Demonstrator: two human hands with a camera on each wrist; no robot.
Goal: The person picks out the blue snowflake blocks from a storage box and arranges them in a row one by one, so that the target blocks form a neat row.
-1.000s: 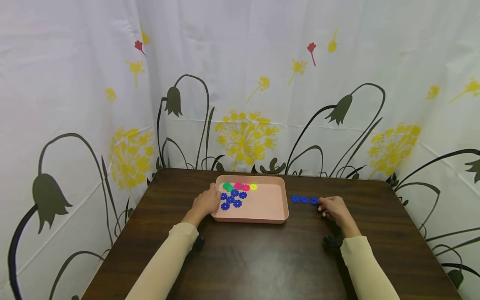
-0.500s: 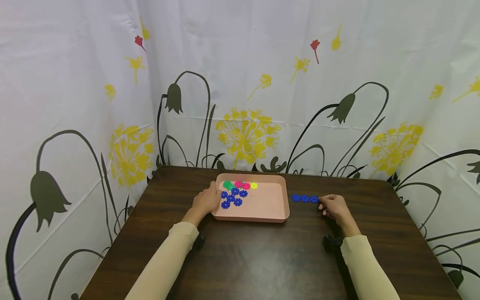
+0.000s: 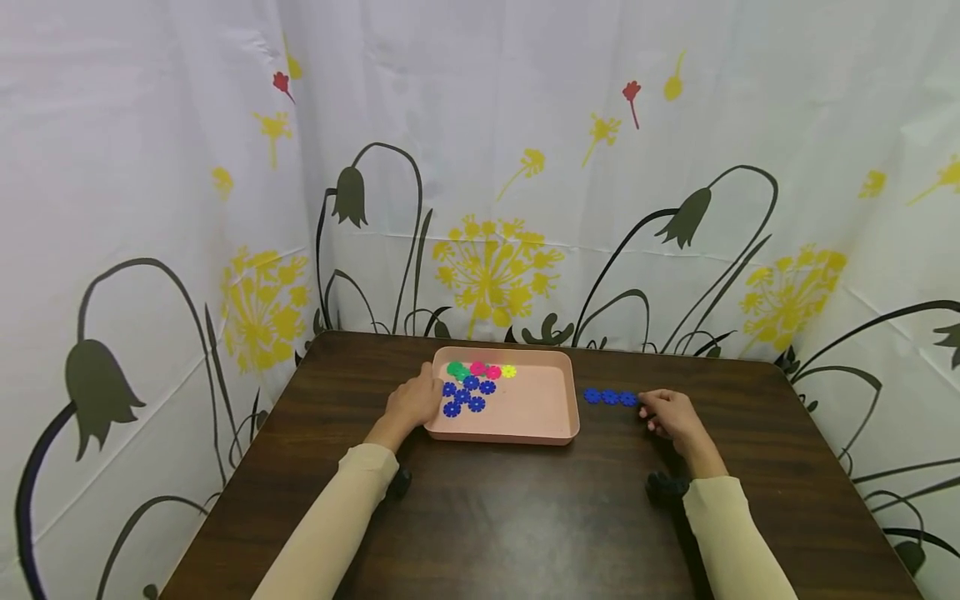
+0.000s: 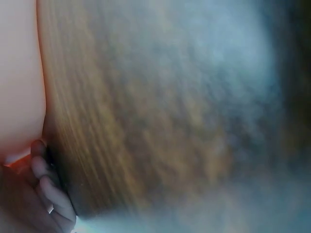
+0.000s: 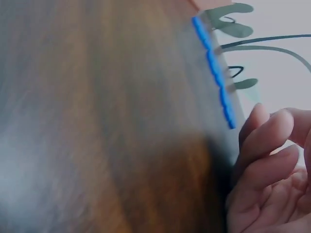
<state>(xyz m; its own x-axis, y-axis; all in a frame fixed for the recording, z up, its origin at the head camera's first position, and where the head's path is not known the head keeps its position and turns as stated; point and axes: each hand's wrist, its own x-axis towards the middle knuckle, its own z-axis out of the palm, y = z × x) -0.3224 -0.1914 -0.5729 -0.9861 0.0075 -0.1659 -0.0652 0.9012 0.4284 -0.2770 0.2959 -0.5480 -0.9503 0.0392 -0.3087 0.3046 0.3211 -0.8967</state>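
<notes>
Hands: had the left hand (image 3: 414, 402) at the left edge of the tray (image 3: 534, 407), fingers apparently curled round the rim. Had the right hand (image 3: 671, 417) on the right part of the tabletop (image 3: 517, 517), fingers bent and close together, tips right by the end of the row of blue discs (image 3: 611, 397). Could not tell whether pinching the rightmost disc: read as touching in the head view, maybe a slight gap in the right wrist view.

Progress: judged as partway. Done: three blue discs out of the tray and laid flat in a straight row, edges touching or nearly so. Left: more blue discs (image 3: 477, 404) bunched in the left half of the tray, plus green discs (image 3: 455, 368), pink discs (image 3: 478, 367) and a yellow disc (image 3: 509, 372) along the far side, left to right. No telling the row's intended final length.

Positions: had the row just right of the tray, running left to right, just left of the right hand and well apart from the left hand, tray between. Had the bunched blue discs just right of the left hand.
</notes>
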